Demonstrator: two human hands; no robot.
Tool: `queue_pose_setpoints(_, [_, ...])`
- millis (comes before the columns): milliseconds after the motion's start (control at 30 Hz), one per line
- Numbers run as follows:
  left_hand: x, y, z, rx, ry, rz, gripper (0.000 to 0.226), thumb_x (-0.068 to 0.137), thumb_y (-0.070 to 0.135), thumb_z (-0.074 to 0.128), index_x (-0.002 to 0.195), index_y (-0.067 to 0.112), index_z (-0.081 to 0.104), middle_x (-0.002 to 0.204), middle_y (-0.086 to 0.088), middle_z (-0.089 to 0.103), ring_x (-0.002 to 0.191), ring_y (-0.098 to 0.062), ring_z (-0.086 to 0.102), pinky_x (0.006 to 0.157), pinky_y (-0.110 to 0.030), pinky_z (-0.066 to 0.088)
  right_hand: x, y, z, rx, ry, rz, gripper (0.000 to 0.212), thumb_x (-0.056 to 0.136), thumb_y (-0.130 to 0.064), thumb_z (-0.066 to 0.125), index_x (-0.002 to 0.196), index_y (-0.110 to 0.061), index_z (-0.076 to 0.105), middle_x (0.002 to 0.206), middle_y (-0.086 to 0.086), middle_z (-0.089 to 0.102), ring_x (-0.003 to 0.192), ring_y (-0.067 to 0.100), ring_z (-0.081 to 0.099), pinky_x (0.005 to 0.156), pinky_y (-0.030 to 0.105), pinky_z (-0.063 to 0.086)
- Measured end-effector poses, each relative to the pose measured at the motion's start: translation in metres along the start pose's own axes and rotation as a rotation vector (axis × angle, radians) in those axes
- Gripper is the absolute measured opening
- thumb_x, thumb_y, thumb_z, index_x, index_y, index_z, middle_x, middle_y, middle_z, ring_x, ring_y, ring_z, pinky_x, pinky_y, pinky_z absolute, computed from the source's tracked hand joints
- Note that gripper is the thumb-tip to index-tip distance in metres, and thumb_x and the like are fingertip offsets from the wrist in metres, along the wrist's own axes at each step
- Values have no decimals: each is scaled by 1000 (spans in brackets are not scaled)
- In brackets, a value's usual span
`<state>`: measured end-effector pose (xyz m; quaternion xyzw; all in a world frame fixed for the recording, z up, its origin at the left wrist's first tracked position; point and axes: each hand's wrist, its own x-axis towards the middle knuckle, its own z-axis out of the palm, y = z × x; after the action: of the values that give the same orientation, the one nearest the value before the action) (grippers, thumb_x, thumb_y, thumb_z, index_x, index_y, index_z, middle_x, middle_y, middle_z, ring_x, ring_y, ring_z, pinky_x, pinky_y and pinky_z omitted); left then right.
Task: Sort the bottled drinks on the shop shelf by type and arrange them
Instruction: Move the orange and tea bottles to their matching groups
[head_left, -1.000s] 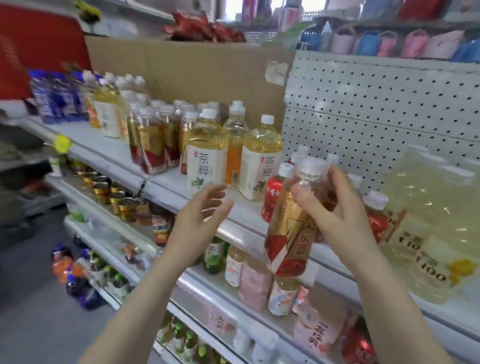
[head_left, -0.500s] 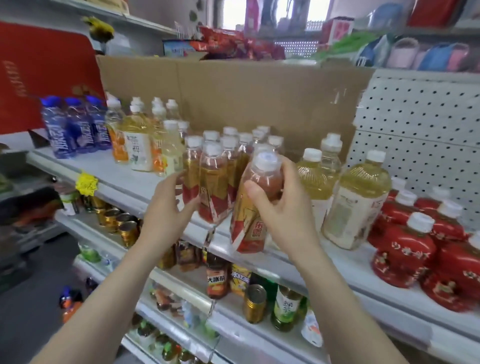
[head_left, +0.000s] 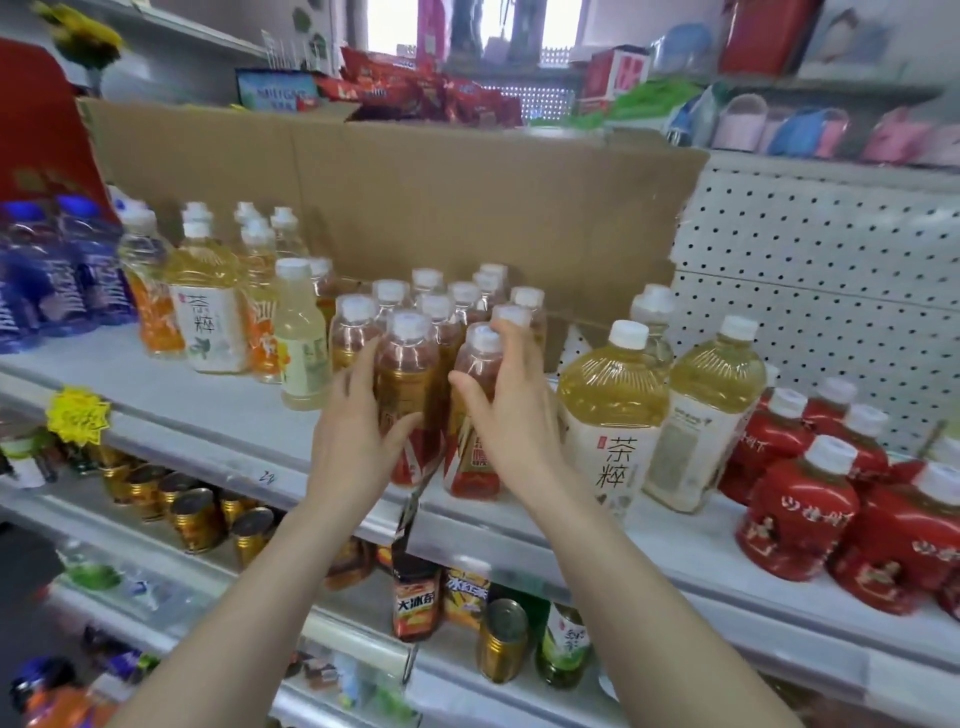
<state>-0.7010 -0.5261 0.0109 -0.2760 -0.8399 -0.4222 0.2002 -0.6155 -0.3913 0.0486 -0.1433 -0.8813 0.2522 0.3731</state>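
Note:
My right hand (head_left: 511, 410) grips an amber tea bottle with a red label (head_left: 475, 467), which stands upright on the white shelf (head_left: 208, 415) at the front of a cluster of like bottles (head_left: 441, 306). My left hand (head_left: 358, 431) is wrapped around the neighbouring red-label tea bottle (head_left: 408, 374) just to its left. Two big yellow tea bottles (head_left: 613, 410) stand right of my hands, and round red bottles (head_left: 800, 509) fill the far right. More yellow and orange bottles (head_left: 208, 312) and blue bottles (head_left: 47, 270) stand at the left.
A brown cardboard sheet (head_left: 415, 192) backs the shelf, with white pegboard (head_left: 831, 270) to its right. Below are gold cans (head_left: 192, 514), a dark iced-tea bottle (head_left: 415, 597) and green bottles. A yellow price tag (head_left: 78, 415) hangs on the shelf edge.
My right hand carried the red-label bottle leftward and down, and it now stands on the shelf among its like. My left hand moved in and closed on the bottle beside it.

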Motion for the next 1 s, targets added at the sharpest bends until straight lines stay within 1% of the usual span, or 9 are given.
queue_pose_setpoints(167, [0, -4, 2, -12, 23, -1, 88, 85, 33, 74, 154, 31, 18, 149, -9, 40, 133, -28, 44, 99, -44, 45, 13, -8, 4, -116, -26, -22, 69, 95, -33, 66, 149, -10, 30, 150, 14, 37, 139, 29, 37, 114, 40, 37])
queue_pose_setpoints(300, [-5, -2, 5, -25, 37, -27, 86, 85, 27, 75, 153, 30, 22, 149, -9, 40, 134, -29, 44, 102, -48, 44, -3, -9, -14, -220, -19, -140, 72, 98, -33, 61, 157, -15, 22, 158, 13, 28, 145, 27, 29, 114, 36, 34])
queue_pose_setpoints(367, [-12, 3, 6, -42, 87, -44, 82, 85, 19, 74, 151, 27, 27, 146, -7, 39, 133, -28, 43, 105, -46, 43, -21, -6, -36, -172, 108, -227, 62, 99, -24, 61, 154, -17, 32, 155, 10, 37, 144, 22, 34, 117, 24, 24])
queue_pose_setpoints(433, [-24, 14, 9, -52, 171, 25, 70, 87, 14, 71, 147, 23, 36, 143, -7, 40, 132, -26, 42, 105, -44, 41, -37, 9, -64, -132, 376, -292, 51, 97, -15, 63, 145, -12, 45, 142, 9, 52, 134, 20, 44, 116, 16, 20])
queue_pose_setpoints(533, [-43, 46, 19, -123, 146, 197, 58, 90, 21, 66, 143, 20, 43, 141, -3, 43, 130, -19, 41, 105, -38, 41, -46, 54, -102, -66, 637, -98, 52, 95, -14, 64, 143, -11, 43, 138, 6, 51, 130, 21, 47, 113, 33, 36])
queue_pose_setpoints(600, [-53, 72, 31, -239, -14, 217, 65, 89, 35, 65, 147, 24, 37, 146, 3, 40, 134, -12, 39, 108, -36, 39, -43, 81, -118, 12, 589, 177, 65, 96, -22, 63, 152, -16, 30, 152, 5, 39, 142, 20, 37, 117, 46, 34])
queue_pose_setpoints(700, [-59, 103, 50, -395, -260, 68, 94, 79, 55, 69, 154, 31, 19, 157, 11, 30, 141, -8, 31, 114, -36, 33, -33, 114, -122, 88, 379, 414, 85, 96, -31, 64, 161, -17, 11, 165, 9, 21, 153, 26, 20, 123, 46, 23])
queue_pose_setpoints(833, [-58, 116, 71, -527, -410, -35, 95, 78, 34, 80, 150, 40, 18, 143, 15, 49, 129, -5, 47, 111, -37, 40, -25, 133, -117, 194, 239, 476, 104, 92, -30, 70, 162, -23, -7, 170, 5, 4, 156, 25, 7, 121, 41, 15])
queue_pose_setpoints(1000, [-58, 112, 83, -483, -351, -72, 81, 78, 32, 80, 130, 53, 22, 126, 22, 56, 118, 0, 52, 103, -32, 46, -29, 131, -115, 138, 224, 477, 98, 96, -27, 63, 161, -23, -10, 168, 14, 1, 154, 33, 13, 124, 45, 17])
